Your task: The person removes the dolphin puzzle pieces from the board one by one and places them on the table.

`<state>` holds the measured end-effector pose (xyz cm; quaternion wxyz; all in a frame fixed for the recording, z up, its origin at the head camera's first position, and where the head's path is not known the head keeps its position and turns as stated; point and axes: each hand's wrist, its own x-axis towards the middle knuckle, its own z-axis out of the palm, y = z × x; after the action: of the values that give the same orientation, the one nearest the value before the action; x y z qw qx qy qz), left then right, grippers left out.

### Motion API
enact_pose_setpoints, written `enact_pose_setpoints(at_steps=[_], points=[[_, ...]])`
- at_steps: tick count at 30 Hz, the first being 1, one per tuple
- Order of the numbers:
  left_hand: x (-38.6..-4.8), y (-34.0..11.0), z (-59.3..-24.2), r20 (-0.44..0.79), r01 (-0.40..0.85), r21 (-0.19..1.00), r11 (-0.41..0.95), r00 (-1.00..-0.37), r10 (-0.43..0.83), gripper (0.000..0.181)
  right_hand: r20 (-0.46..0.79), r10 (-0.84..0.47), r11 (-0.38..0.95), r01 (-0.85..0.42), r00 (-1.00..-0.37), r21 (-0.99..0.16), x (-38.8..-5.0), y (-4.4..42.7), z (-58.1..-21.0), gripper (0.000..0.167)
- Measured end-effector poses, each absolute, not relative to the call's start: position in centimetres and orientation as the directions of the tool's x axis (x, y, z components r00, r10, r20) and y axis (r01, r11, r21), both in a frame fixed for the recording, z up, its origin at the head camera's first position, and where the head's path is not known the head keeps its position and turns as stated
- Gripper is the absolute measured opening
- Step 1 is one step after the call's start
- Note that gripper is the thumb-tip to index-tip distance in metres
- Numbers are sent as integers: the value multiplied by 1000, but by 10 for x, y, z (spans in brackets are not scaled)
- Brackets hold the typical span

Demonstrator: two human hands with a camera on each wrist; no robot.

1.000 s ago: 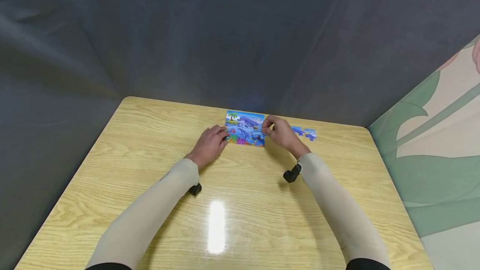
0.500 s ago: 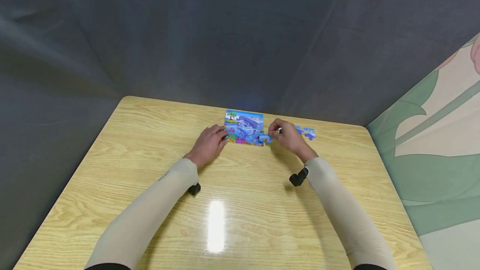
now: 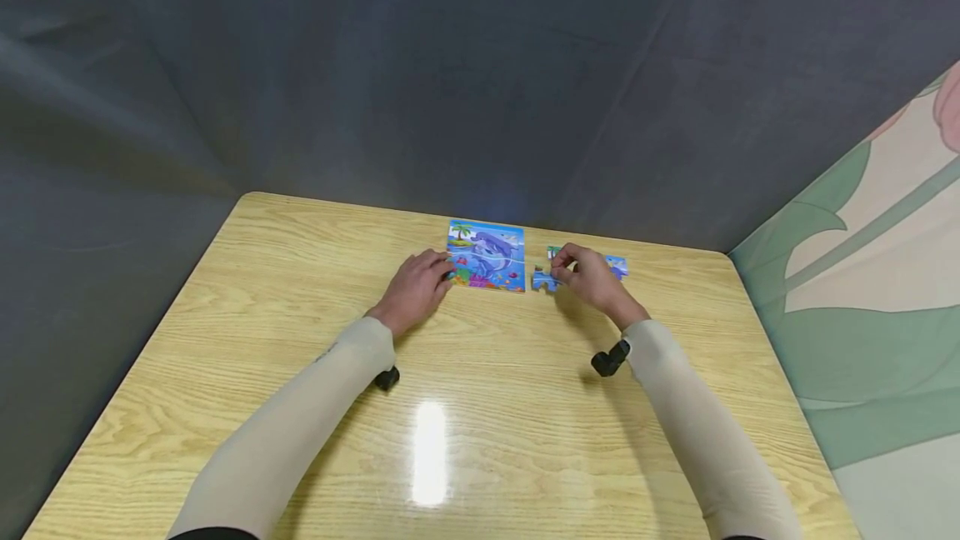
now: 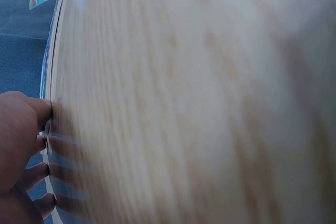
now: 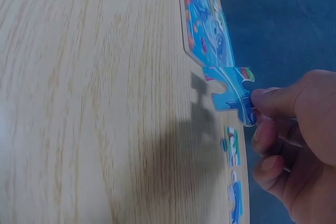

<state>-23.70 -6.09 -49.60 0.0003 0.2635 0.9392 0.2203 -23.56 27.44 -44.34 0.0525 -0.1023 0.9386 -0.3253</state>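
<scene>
My right hand [image 3: 592,280] pinches a blue jigsaw puzzle piece [image 5: 229,95] between thumb and finger. In the right wrist view the piece is held above the table, its shadow falling on the wood. To its left in the head view lies a puzzle board [image 3: 487,252] with a dolphin picture, a palm tree and coral. My left hand [image 3: 414,290] rests at the board's left edge, with its fingertips touching it. From the left wrist, those fingers [image 4: 35,174] lie along the edge, loosely bent. Part of the board's left side is covered by them.
More loose puzzle pieces [image 3: 617,264] lie right of the board, partly behind my right hand; the right wrist view shows one piece [image 5: 233,145] near the table's far edge. The wooden table [image 3: 465,373] meets a dark curtain [image 3: 450,82] there. A patterned cloth [image 3: 885,290] hangs at the right.
My right hand has moved right, away from the board, carrying the puzzle piece with it. More of the board's right side shows now. My left hand has stayed in place.
</scene>
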Motion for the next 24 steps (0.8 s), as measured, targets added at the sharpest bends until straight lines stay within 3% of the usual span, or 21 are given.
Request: enact_pose_setpoints(at_steps=[8, 24], points=[[-237, -61, -496, 105, 490, 416, 766, -862, 495, 42, -6, -222, 768, -171, -975, -617, -234, 287, -447, 6], [-238, -60, -497, 104, 490, 411, 769, -863, 494, 42, -68, -199, 783, -117, -978, -611, -238, 301, -452, 10]])
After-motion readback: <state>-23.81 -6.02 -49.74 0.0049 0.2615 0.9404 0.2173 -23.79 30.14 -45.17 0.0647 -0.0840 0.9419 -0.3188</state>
